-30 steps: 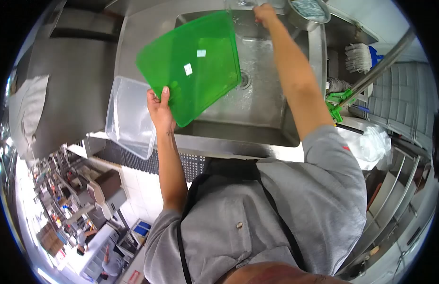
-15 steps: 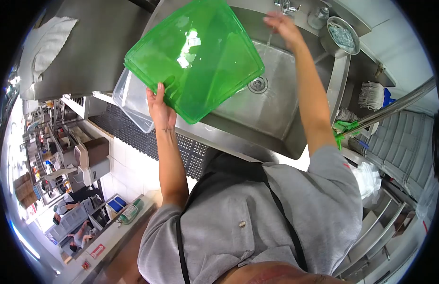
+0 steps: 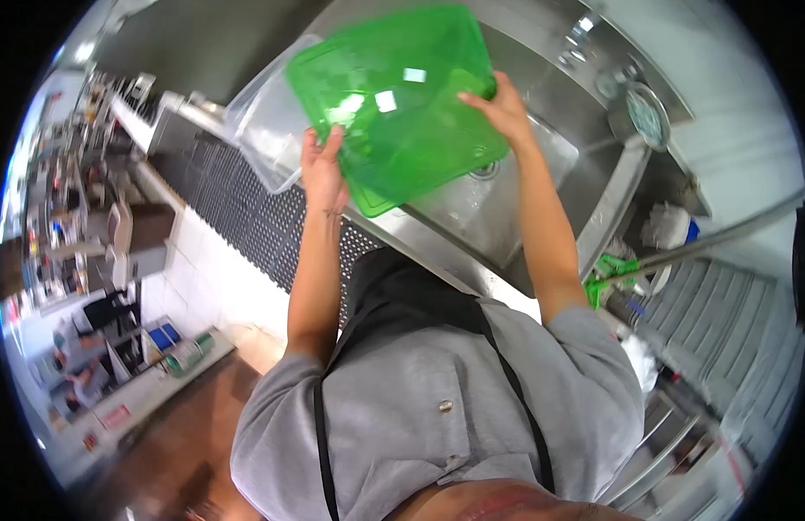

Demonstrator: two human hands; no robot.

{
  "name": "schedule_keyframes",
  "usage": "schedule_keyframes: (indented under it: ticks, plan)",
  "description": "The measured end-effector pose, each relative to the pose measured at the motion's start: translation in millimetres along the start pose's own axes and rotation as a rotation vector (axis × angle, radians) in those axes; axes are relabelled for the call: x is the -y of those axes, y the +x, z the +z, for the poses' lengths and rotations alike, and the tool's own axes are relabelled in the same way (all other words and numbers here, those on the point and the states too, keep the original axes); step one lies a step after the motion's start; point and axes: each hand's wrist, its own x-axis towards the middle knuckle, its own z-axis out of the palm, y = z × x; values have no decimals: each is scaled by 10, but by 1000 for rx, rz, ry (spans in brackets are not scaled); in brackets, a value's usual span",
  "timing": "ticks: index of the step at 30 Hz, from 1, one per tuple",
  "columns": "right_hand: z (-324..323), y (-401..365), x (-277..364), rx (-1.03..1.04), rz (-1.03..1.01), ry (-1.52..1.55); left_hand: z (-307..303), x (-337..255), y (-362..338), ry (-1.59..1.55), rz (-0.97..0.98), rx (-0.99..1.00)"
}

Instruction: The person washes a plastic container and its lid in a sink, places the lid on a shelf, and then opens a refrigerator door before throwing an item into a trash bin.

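A green see-through plastic lid (image 3: 420, 122), wet and shiny, is held tilted over the sink (image 3: 546, 174) by both hands. My left hand (image 3: 324, 174) is closed on its lower left edge, thumb on the near face. At the right edge, my right hand (image 3: 506, 113) grips it with the thumb on top; its other fingers are partly hidden. Behind the lid on the left, a clear plastic container (image 3: 268, 117) sits by the sink edge, partly covered. The sink drain (image 3: 484, 168) shows just below the lid.
The faucet (image 3: 580, 39) is at the sink's back, with a metal bowl (image 3: 626, 113) to its right. A white brush (image 3: 667, 227) and green handles (image 3: 612, 276) lie farther right. A black perforated mat (image 3: 237, 200) covers the floor at left. Other people are far left.
My right hand has come from near the faucet to the lid's right edge and taken hold of it. The lid sits slightly farther right in view, and the camera view has turned.
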Motion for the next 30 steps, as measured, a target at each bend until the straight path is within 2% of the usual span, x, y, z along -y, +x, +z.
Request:
schedule_keyframes:
  ticks: [2, 4, 5, 8, 9, 10, 11, 12, 13, 14, 15, 16, 17, 18, 19, 21, 23, 25, 26, 27, 28, 30]
  plan:
    - [7, -61, 19, 123, 31, 269, -170, 2, 50, -46, -7, -87]
    - [-14, -183, 142, 285, 148, 194, -313, -83, 97, -103, -38, -146]
    - [89, -122, 151, 308, 131, 180, -397, -146, 138, -119, -17, -163]
    - [467, 18, 136, 276, 106, 167, -694, -326, 334, -27, 9, -224]
    - [652, 135, 206, 188, -45, 4, -860, -366, 456, -36, 14, -225]
    - [847, 240, 274, 97, -196, -158, -1076, -391, 593, 172, 76, -222]
    - [1052, 322, 344, 51, -213, -214, -1279, -418, 726, 379, 139, -217]
    - [1247, 436, 411, 1, -236, -271, -1455, -469, 868, 366, 148, -216]
    - [1419, 559, 403, -1, -243, -280, -1631, -503, 989, 835, 140, -338]
    - [1590, 663, 353, 22, -286, -505, -1768, -484, 1075, 1306, 123, -455]
    - [1738, 706, 323, 43, -327, -731, -1899, -348, 1160, 1296, 126, -453]
    - [1878, 653, 326, 39, -331, -741, -2046, -147, 1235, 1341, 78, -446]
    - [2012, 563, 340, -62, -219, -701, -2129, -41, 1287, 1385, 30, -438]
    - [2106, 492, 358, -166, -110, -656, -2120, -20, 1243, 1228, -52, -360]
    - [2155, 436, 350, -175, -116, -663, -2047, -22, 1142, 1219, -44, -355]
    - [2222, 333, 314, -287, -191, -589, -1902, -73, 927, 859, 194, -339]
    - [2204, 335, 301, -261, -181, -571, -1980, -47, 911, 774, 187, -319]
    - [2156, 451, 245, -242, -181, -539, -2046, 0, 979, 616, 182, -475]
    - [2134, 532, 200, -191, -42, -493, -2091, -20, 980, 611, 185, -471]
    - [2120, 565, 220, -140, 97, -443, -2137, -69, 943, 419, 88, -410]
    - [2106, 586, 233, -144, 94, -444, -2181, -116, 907, 228, -9, -347]
    - [2139, 592, 279, -103, 106, -413, -2263, -179, 866, 212, -5, -343]
